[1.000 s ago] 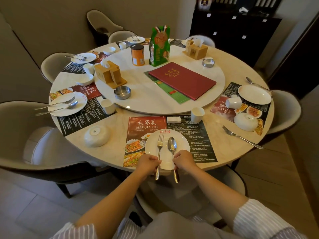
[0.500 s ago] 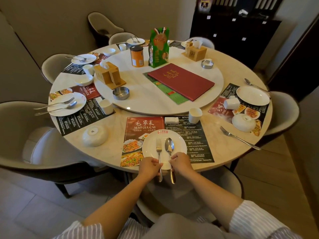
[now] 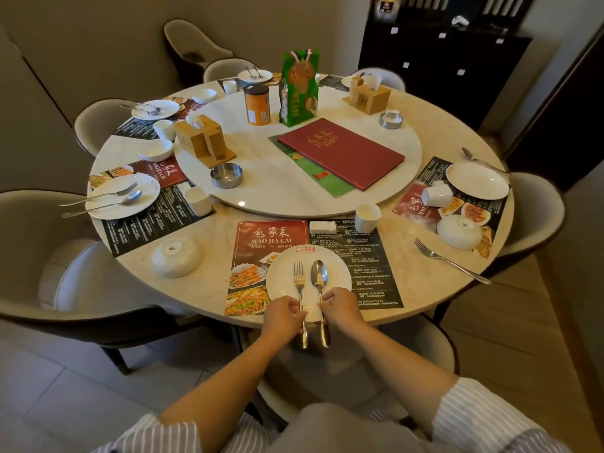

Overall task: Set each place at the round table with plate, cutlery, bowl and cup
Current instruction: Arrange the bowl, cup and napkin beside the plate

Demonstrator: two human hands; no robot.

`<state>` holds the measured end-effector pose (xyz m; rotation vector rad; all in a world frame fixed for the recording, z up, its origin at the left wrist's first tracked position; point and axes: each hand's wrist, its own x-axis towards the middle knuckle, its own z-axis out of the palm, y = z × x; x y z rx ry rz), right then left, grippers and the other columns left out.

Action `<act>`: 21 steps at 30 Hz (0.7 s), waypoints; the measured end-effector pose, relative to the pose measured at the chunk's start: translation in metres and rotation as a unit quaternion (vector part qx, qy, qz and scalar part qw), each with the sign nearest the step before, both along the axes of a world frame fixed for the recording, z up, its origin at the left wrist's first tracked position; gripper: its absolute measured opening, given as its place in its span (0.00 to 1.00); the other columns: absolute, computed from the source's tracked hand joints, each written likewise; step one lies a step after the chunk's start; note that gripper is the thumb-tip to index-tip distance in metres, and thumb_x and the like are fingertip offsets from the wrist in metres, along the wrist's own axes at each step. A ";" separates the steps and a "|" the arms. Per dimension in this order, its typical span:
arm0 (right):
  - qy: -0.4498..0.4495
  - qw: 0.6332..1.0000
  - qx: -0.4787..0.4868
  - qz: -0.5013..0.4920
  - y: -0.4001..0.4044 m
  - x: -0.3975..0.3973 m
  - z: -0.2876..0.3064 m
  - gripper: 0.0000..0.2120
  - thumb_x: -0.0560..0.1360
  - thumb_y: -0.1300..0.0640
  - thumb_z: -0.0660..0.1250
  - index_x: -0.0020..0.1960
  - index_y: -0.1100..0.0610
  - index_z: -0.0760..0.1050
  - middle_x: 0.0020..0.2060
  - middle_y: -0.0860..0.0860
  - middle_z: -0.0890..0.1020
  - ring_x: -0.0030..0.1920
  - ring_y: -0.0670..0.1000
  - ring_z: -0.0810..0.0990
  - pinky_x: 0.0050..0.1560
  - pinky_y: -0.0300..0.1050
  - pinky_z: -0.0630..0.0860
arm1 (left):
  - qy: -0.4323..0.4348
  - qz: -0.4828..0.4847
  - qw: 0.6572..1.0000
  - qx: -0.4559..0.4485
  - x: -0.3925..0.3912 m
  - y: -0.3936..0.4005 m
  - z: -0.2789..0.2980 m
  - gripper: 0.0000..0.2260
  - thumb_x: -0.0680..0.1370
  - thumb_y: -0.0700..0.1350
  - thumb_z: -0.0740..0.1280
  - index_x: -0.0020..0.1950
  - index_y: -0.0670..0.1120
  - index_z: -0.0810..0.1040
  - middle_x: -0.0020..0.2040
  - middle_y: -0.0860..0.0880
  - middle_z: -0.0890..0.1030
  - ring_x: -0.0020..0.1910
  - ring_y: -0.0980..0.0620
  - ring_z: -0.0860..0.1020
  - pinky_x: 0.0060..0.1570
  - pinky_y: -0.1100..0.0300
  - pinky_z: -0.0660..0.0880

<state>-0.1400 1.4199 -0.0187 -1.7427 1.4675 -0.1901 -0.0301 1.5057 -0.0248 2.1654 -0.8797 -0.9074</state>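
Plate (image 3: 309, 282) sits at 6 o'clock on the round bench (image 3: 209, 253), on a red and black placemat (image 3: 356, 259). On it we've got the fork (image 3: 299, 289) and spoon (image 3: 319, 282) lying side by side, heads on the plate, handles sticking out past the bench edge toward us. Our left hand (image 3: 283, 317) pinches the fork handle, fingers curled round it; our right hand (image 3: 340, 310) does the same on the spoon handle. A white cup (image 3: 367, 218) stands upright at the mat's top edge, with a small white packet (image 3: 322, 227) just beside it. An upside-down bowl (image 3: 176, 256) rests on the bare bench around 8 o'clock, between this mat and the next place. The 3 o'clock place looks messy: cup on its side (image 3: 436, 195), bowl flipped (image 3: 459, 231), fork (image 3: 451, 261) off the mat.
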 end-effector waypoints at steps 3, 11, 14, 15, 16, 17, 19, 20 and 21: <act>0.003 1.000 0.001 0.004 -0.003 0.000 -0.003 0.06 0.73 0.58 0.70 0.42 0.52 0.73 0.44 0.55 0.84 0.45 0.54 0.83 0.49 0.49 0.80 | -0.005 -0.007 1.000 0.000 0.003 0.001 -0.003 0.15 0.75 0.43 0.71 0.60 0.43 0.76 0.53 0.46 0.80 0.40 0.52 0.82 0.38 0.58 0.82; 0.023 0.999 -0.046 -0.010 -0.006 0.008 0.011 0.14 0.75 0.52 0.68 0.58 0.56 0.74 0.50 0.51 0.81 0.50 0.52 0.80 0.48 0.45 0.77 | -0.113 -0.033 0.993 0.016 0.022 0.000 0.007 0.19 0.75 0.55 0.68 0.61 0.47 0.77 0.54 0.50 0.81 0.51 0.53 0.78 0.47 0.63 0.73; 0.001 0.999 -0.052 0.003 -0.012 0.025 0.025 0.09 0.76 0.53 0.67 0.54 0.55 0.76 0.49 0.50 0.80 0.50 0.50 0.79 0.43 0.40 0.72 | -0.128 -0.010 0.991 0.027 0.044 -0.001 0.018 0.19 0.75 0.58 0.67 0.60 0.49 0.76 0.53 0.51 0.81 0.52 0.53 0.78 0.46 0.60 0.73; -0.010 0.999 -0.048 0.012 -0.013 0.033 0.031 0.07 0.76 0.54 0.66 0.52 0.55 0.77 0.48 0.50 0.80 0.49 0.50 0.79 0.41 0.38 0.71 | -0.125 0.005 0.992 0.027 0.054 -0.001 0.021 0.18 0.75 0.57 0.67 0.60 0.48 0.77 0.53 0.51 0.81 0.52 0.52 0.78 0.45 0.60 0.72; -0.023 0.998 -0.045 0.023 -0.014 0.043 0.034 0.05 0.76 0.55 0.66 0.50 0.56 0.78 0.48 0.51 0.81 0.48 0.49 0.79 0.39 0.37 0.70 | -0.116 0.023 0.993 0.019 0.064 -0.001 0.025 0.17 0.75 0.57 0.67 0.59 0.48 0.77 0.53 0.50 0.81 0.52 0.52 0.79 0.45 0.60 0.72; -0.032 0.998 -0.043 0.037 -0.014 0.052 0.039 0.05 0.76 0.55 0.67 0.48 0.56 0.78 0.47 0.51 0.82 0.47 0.49 0.79 0.40 0.37 0.72 | -0.109 0.039 0.993 0.007 0.076 -0.001 0.028 0.17 0.75 0.55 0.67 0.58 0.47 0.78 0.53 0.49 0.82 0.51 0.51 0.79 0.46 0.60 0.72; -0.035 0.996 -0.041 0.068 -0.013 0.075 0.046 0.06 0.76 0.54 0.67 0.46 0.57 0.80 0.44 0.51 0.83 0.45 0.49 0.80 0.48 0.42 0.75 | -0.068 0.076 0.995 -0.021 0.104 0.000 0.031 0.15 0.75 0.53 0.68 0.57 0.45 0.79 0.52 0.48 0.82 0.50 0.51 0.79 0.49 0.59 0.74; -0.032 0.995 -0.034 0.085 -0.012 0.087 0.049 0.07 0.76 0.54 0.67 0.45 0.57 0.81 0.43 0.51 0.84 0.44 0.50 0.80 0.49 0.42 0.75 | -0.027 0.104 0.994 -0.034 0.120 0.002 0.030 0.14 0.75 0.52 0.69 0.57 0.44 0.80 0.52 0.47 0.82 0.49 0.51 0.80 0.49 0.57 0.77; -0.034 0.994 -0.017 0.102 -0.010 0.099 0.054 0.08 0.76 0.55 0.66 0.45 0.58 0.80 0.42 0.52 0.83 0.44 0.52 0.81 0.46 0.42 0.75 | 0.022 0.136 0.989 -0.050 0.135 0.004 0.030 0.14 0.75 0.50 0.69 0.56 0.43 0.80 0.52 0.46 0.82 0.48 0.50 0.80 0.48 0.56 0.78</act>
